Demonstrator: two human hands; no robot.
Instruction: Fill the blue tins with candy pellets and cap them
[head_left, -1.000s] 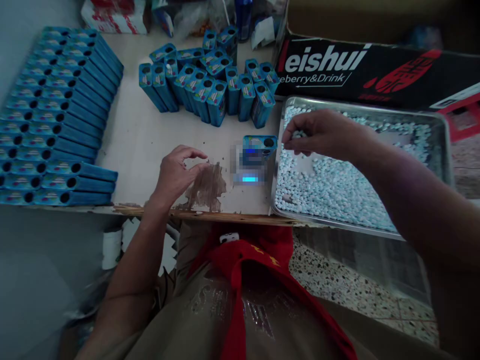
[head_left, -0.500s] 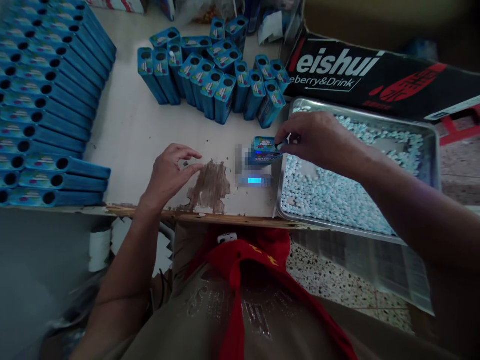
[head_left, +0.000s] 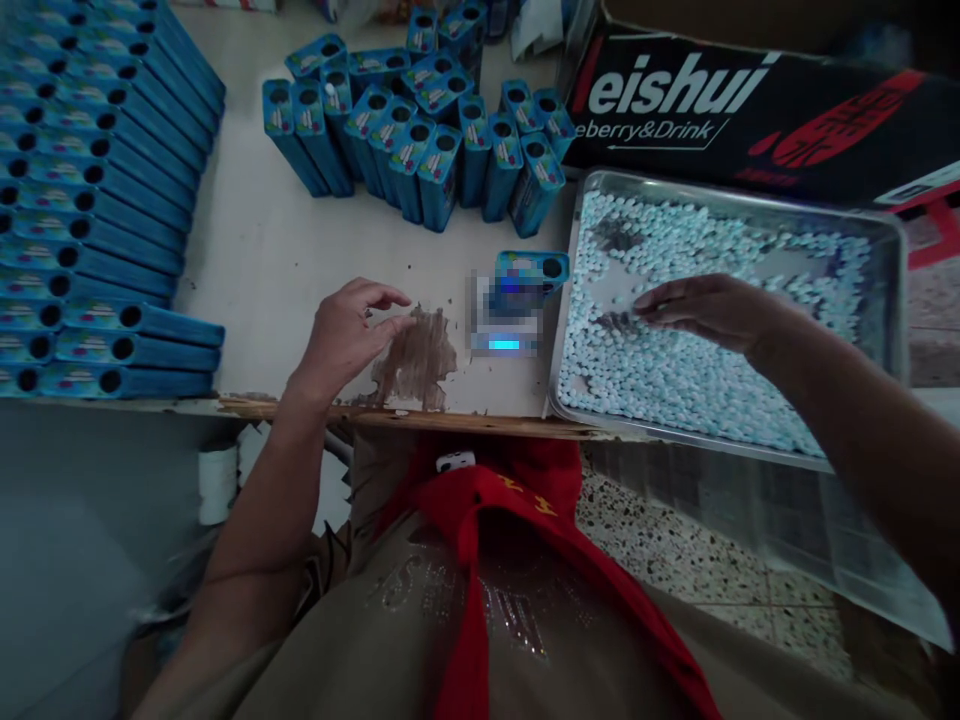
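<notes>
My left hand [head_left: 351,335] hovers over the table, empty, thumb and fingers curved with a gap between them. On the right, my right hand [head_left: 694,308] is low over a metal tray [head_left: 889,300] of small pale blue and white tablets [head_left: 675,390]. Its fingertips are drawn together at the tablets; whatever they may hold is hidden. Between my hands, a blue box [head_left: 525,268] with a round dark hole in its top stands on a small device, probably a digital scale [head_left: 504,345], with a lit cyan display. That device is partly blurred.
Rows of blue boxes [head_left: 135,235] fill the table's left side. Several more blue boxes [head_left: 439,180] stand loosely grouped at the back; one has a white tablet at its hole. A black printed carton [head_left: 675,100] stands behind the tray. The table's front edge [head_left: 450,420] is worn.
My right hand has left the hole of the blue box on the device and moved right, over the tablets. My left hand stays nearly in place. The view has shifted slightly.
</notes>
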